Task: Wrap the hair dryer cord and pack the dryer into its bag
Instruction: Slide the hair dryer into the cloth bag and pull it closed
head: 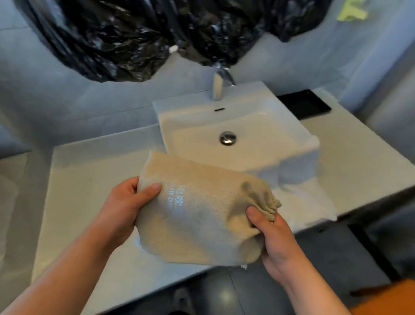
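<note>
Two hands [123, 208] [273, 239], one beige bag [197, 213]

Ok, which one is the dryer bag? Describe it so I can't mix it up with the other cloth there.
Start at the white sink set in the counter. Just in front of it, both hands hold the bag above the counter: left hand at one end, right hand bunching the other. It is beige with pale printed lettering, unlike the plain white towel draped over the sink's edge.
</note>
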A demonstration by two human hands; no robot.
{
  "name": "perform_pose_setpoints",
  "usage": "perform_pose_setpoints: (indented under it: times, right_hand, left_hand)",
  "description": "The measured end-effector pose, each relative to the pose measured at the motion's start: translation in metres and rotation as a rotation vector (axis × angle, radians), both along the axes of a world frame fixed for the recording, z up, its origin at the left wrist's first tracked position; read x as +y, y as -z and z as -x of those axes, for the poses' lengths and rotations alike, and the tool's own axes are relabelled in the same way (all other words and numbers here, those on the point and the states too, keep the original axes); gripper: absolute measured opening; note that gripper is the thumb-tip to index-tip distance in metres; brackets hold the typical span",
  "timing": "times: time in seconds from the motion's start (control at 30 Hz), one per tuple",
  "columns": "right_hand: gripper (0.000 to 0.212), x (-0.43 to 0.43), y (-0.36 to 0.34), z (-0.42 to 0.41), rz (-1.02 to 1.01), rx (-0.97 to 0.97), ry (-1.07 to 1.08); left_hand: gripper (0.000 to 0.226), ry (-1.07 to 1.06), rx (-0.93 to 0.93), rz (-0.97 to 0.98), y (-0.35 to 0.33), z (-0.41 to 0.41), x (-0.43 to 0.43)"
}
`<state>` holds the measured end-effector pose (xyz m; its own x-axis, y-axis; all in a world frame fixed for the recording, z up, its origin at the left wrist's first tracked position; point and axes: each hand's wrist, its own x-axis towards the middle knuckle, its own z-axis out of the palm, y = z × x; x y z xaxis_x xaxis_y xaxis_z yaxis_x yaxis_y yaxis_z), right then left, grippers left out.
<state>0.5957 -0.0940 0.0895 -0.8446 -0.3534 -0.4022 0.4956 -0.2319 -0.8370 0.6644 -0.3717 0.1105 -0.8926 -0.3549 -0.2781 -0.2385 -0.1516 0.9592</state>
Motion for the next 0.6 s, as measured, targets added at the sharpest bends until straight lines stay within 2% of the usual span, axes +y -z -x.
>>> perform_pose_setpoints:
  times: [0.03,0.1,0.17,0.27,0.3,0.37,0.4,0.5,0.53,0.6]
  right_hand:
    - [0.085,0.018,-0.001,-0.004,0.003,0.006,0.043]
    - [0.09,0.053,-0.003,-0.012,0.01,0.025,0.119]
    - [0.087,0.083,-0.007,-0.017,0.006,0.04,0.164]
    - [0.06,0.119,-0.009,-0.018,0.039,0.013,0.212]
    - [0.061,0.128,-0.008,-0.016,0.042,0.009,0.23]
    - [0.079,0.14,-0.008,-0.009,0.038,0.009,0.255]
    - [0.08,0.145,-0.008,-0.003,0.03,0.004,0.263]
    - [0.055,0.157,-0.001,0.022,0.018,-0.022,0.291]
    - [0.053,0.159,0.001,0.033,0.011,-0.031,0.297]
    - [0.066,0.163,0.008,0.06,-0.019,-0.032,0.296]
  left_hand:
    - [0.056,0.027,0.0,-0.006,-0.001,0.004,0.017]
    - [0.069,0.084,0.014,-0.006,-0.003,0.012,0.048]
    - [0.073,0.131,0.026,-0.015,-0.004,0.019,0.077]
    - [0.045,0.188,0.028,-0.042,-0.005,0.033,0.111]
    - [0.038,0.197,0.018,-0.04,-0.005,0.039,0.12]
    - [0.036,0.221,0.007,-0.027,-0.003,0.052,0.133]
    - [0.036,0.23,0.005,-0.022,-0.002,0.061,0.138]
    - [0.037,0.235,-0.006,-0.004,0.007,0.092,0.146]
    - [0.038,0.235,-0.009,-0.001,0.011,0.105,0.148]
    - [0.042,0.236,-0.011,0.0,0.019,0.132,0.152]
